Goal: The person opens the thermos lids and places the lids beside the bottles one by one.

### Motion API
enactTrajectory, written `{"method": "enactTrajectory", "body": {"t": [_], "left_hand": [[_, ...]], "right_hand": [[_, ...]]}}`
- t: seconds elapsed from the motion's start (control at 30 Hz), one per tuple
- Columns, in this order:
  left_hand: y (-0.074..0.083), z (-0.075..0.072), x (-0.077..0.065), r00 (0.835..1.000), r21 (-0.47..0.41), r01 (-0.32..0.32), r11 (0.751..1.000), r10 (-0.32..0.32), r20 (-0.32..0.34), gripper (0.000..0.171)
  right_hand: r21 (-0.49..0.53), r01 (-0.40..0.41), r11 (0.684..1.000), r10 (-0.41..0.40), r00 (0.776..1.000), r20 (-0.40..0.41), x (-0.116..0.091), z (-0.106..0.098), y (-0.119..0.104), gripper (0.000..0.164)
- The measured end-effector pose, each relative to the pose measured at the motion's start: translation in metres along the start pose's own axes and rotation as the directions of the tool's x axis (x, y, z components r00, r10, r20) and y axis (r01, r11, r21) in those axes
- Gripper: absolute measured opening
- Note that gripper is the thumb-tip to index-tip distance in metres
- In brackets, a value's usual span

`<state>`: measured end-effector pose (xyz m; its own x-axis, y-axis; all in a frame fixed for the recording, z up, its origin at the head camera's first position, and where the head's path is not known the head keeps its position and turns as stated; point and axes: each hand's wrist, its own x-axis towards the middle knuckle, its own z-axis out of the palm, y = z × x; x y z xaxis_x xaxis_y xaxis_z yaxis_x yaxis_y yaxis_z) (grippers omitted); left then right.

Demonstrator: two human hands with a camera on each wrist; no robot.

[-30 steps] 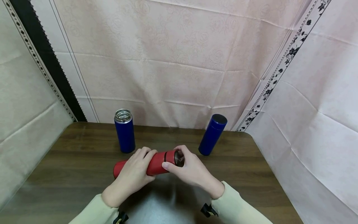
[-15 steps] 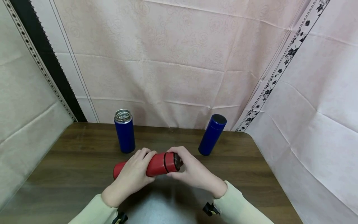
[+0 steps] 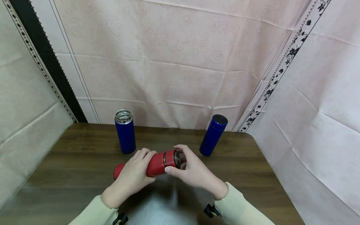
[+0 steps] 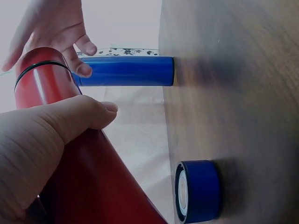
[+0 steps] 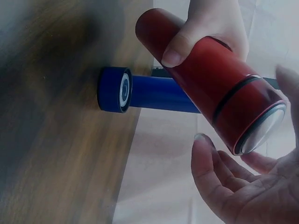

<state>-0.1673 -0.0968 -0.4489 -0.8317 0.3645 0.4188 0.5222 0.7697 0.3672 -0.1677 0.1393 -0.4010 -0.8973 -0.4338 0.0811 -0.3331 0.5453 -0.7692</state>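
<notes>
A red vacuum flask [image 3: 157, 165] lies tilted across the middle, above the table, its lid end towards the right. My left hand [image 3: 133, 170] grips its body, thumb along the near side. The red lid [image 3: 171, 158] sits on the flask, with a dark ring at the seam. Around that lid my right hand [image 3: 192, 170] is spread; in the right wrist view its fingers [image 5: 210, 172] stand apart from the lid. A loose blue lid [image 4: 201, 191] rests on the table, its inner side facing up; in the head view it is hidden.
Behind my left hand stands a blue flask [image 3: 125, 136] without a lid, its steel neck bare. A second blue flask [image 3: 212, 136], with its lid on, stands at the back right. The wooden table [image 3: 70, 162] is enclosed by pale cloth [image 3: 180, 78] at the back and sides.
My right hand has shifted about the red lid, its fingers closing around it and loosening again. The lid's seam looks slightly different. My left hand and both blue flasks have stayed put.
</notes>
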Motion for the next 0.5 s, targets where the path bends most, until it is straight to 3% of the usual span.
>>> {"method": "enactTrajectory", "body": {"t": [0.27,0.5], "left_hand": [[-0.0009,0.0009,-0.0004,1.0,0.013,-0.01,1.0,0.01,-0.005,0.079],[-0.0009,0.0009,-0.0007,1.0,0.005,-0.005,1.0,0.005,0.005,0.079]], "right_hand": [[0.015,-0.035,0.999,0.036,0.999,-0.014,-0.001,0.0004,-0.0016,0.054],[0.015,0.055,0.998,-0.055,0.998,0.008,-0.0025,-0.0003,0.0004,0.06]]}}
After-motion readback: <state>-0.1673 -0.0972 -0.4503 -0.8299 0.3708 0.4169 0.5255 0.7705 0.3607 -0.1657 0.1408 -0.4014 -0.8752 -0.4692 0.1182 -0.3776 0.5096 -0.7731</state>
